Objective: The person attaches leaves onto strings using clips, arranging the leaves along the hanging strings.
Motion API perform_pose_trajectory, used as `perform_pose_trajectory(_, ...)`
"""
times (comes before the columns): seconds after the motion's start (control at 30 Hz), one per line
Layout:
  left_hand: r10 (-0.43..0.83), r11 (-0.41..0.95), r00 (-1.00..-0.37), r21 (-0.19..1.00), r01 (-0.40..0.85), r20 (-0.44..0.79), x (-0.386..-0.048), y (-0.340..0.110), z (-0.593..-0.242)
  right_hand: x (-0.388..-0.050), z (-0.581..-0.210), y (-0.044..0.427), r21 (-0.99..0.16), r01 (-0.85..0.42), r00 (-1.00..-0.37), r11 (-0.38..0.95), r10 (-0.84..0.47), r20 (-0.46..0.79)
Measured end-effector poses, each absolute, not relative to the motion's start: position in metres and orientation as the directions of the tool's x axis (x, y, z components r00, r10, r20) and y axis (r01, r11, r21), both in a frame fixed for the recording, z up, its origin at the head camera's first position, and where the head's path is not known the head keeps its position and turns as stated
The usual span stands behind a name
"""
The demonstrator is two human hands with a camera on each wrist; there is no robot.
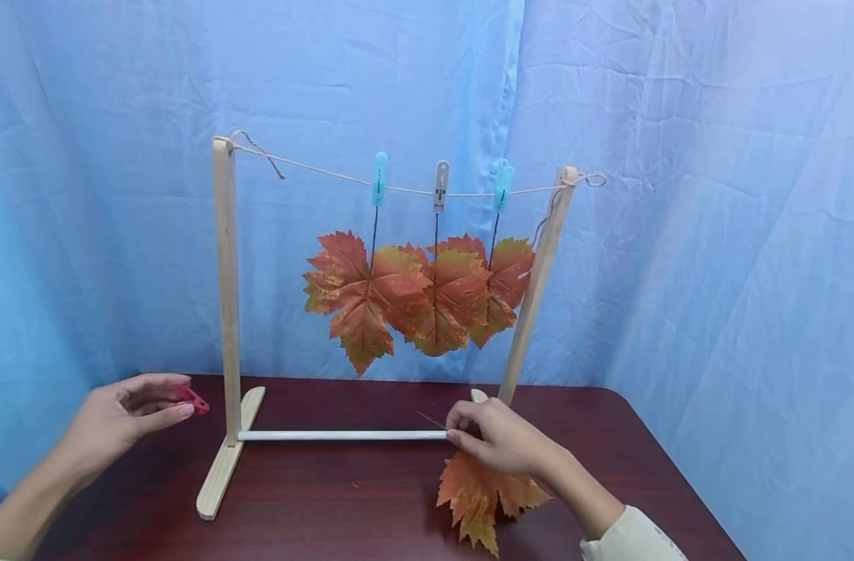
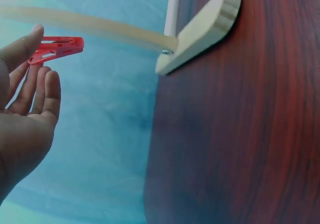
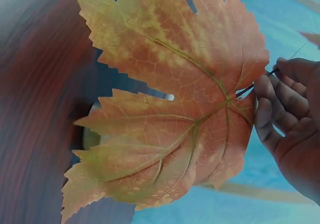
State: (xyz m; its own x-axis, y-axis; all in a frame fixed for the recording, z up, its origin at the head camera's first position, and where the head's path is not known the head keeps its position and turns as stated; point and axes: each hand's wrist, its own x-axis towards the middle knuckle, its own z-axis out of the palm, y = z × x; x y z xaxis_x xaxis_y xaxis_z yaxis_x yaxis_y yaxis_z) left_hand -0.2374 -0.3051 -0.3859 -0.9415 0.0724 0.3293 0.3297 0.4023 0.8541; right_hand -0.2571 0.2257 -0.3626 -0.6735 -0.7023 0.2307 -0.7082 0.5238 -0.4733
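Observation:
Between thumb and fingers my left hand [image 1: 128, 413] pinches a red clothespin [image 1: 192, 399], left of the stand's left post; the left wrist view shows the clothespin [image 2: 57, 48] side-on. My right hand [image 1: 500, 436] pinches the thin dark stem of an orange artificial maple leaf [image 1: 493, 495], which hangs below the hand in front of the white bar. In the right wrist view this leaf [image 3: 175, 108] spreads wide, its stem between thumb and fingertips. Three similar leaves [image 1: 367, 296] hang from a string [image 1: 322, 168], held by two light-blue clothespins [image 1: 379, 179] and a grey clothespin [image 1: 440, 187].
A wooden post [image 1: 226, 288] on a flat foot [image 1: 220, 479] stands at left, another post [image 1: 539, 288] at right. A white bar [image 1: 343, 435] joins them low down. The dark red table [image 1: 315, 499] ends at a blue curtain [image 1: 153, 234] behind.

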Motion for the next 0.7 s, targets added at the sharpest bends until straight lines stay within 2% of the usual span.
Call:
perform_pose_trajectory(0.27, 0.107, 0.425, -0.936, 0.835, 0.349, 0.336, -0.235, -0.282, -0.369, -0.255, -0.358, 0.197, -0.422, -0.717, -0.683, 0.555, -0.679, 0.268)
perform_pose_trajectory(0.53, 0.117, 0.408, -0.925, 0.832, 0.377, 0.361, -0.237, -0.267, -0.352, -0.257, -0.346, 0.166, -0.511, -0.732, -0.65, 0.451, -0.687, 0.326)
perform_pose_trajectory(0.7, 0.123, 0.405, -0.909, 0.816, 0.412, 0.398, -0.241, -0.26, -0.345, -0.258, -0.338, 0.15, -0.509, -0.75, -0.633, 0.423, -0.683, 0.365)
